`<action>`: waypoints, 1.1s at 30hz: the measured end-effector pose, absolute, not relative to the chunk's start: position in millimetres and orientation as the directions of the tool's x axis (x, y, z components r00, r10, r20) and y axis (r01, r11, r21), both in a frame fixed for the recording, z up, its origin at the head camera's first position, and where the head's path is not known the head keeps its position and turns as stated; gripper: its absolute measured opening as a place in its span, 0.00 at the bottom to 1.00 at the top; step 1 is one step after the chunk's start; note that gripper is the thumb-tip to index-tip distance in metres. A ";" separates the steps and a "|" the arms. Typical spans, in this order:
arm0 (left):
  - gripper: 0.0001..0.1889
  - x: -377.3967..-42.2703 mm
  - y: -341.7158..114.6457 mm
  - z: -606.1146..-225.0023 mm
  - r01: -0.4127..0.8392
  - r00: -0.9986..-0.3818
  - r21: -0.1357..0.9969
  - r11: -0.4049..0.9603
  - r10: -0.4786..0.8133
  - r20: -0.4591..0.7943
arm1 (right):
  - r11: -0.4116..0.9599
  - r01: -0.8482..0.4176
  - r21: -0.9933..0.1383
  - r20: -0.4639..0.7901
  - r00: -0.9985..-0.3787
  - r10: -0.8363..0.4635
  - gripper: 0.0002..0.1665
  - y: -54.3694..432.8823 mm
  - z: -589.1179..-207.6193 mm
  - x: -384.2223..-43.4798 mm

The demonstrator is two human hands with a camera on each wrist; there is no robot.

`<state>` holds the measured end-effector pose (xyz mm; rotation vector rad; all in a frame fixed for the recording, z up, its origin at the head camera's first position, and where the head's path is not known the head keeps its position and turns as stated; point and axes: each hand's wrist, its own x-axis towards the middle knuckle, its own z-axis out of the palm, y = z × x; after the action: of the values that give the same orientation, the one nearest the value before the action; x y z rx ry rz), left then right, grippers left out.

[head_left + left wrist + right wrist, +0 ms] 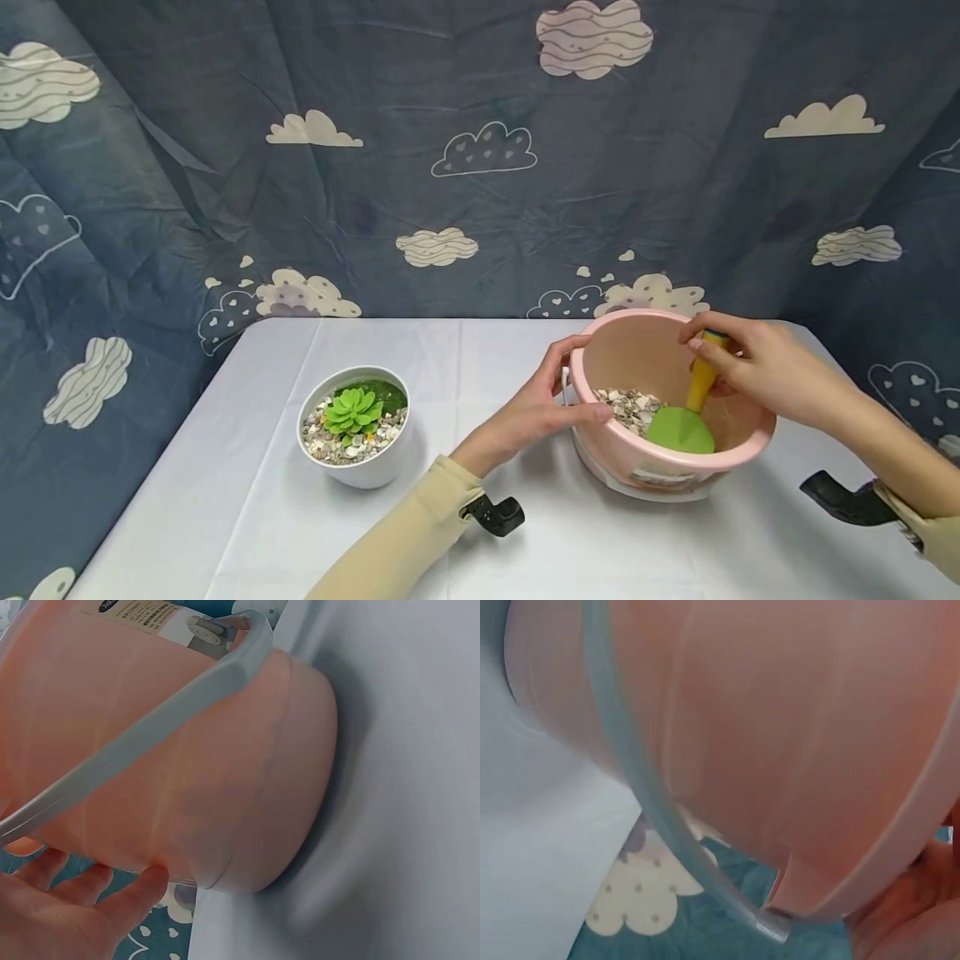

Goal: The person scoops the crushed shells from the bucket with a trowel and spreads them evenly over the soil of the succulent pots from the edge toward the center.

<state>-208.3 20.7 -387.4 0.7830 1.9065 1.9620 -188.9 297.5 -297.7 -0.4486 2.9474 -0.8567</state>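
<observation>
A pink bucket (600, 450) stands on the table, with small mixed stones (632, 408) inside on its left. My left hand (525, 412) holds the bucket by its left side, thumb over the rim and fingers against the outer wall. In the left wrist view, those fingertips (142, 892) touch the pink wall. My right hand (757, 362) reaches over the right rim and grips the yellow handle of a toy shovel (701, 383). The shovel's green blade (681, 430) points down inside the bucket, beside the stones. The right wrist view mostly shows the bucket's outer wall (742, 727).
To the left, a white pot (375, 471) holds a green succulent (352, 412), pale stones and a green mossy patch. The bucket's grey carrying handle (150, 727) hangs down along its outside. A dark cloud-patterned cloth (375, 200) hangs behind the white-covered table (262, 517).
</observation>
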 end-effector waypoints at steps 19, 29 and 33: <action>0.43 -207.2 20.6 -389.0 0.151 -0.802 0.983 -0.101 0.569 0.182 | 0.784 -0.171 -0.596 0.048 -0.983 -0.178 0.19 278.0 -309.5 -183.5; 0.43 -207.6 20.0 -389.3 0.142 -0.808 0.987 -0.077 0.566 0.161 | 0.759 -0.183 -0.624 0.039 -0.978 -0.204 0.18 275.4 -309.3 -186.6; 0.43 -208.4 20.5 -388.0 0.140 -0.806 0.987 -0.081 0.569 0.161 | 0.765 -0.178 -0.619 0.028 -0.978 -0.205 0.18 274.3 -308.2 -189.6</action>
<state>-208.4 20.5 -388.0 0.7695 1.8877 1.9578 -189.6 274.3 -308.2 -0.3166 2.9129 -1.0147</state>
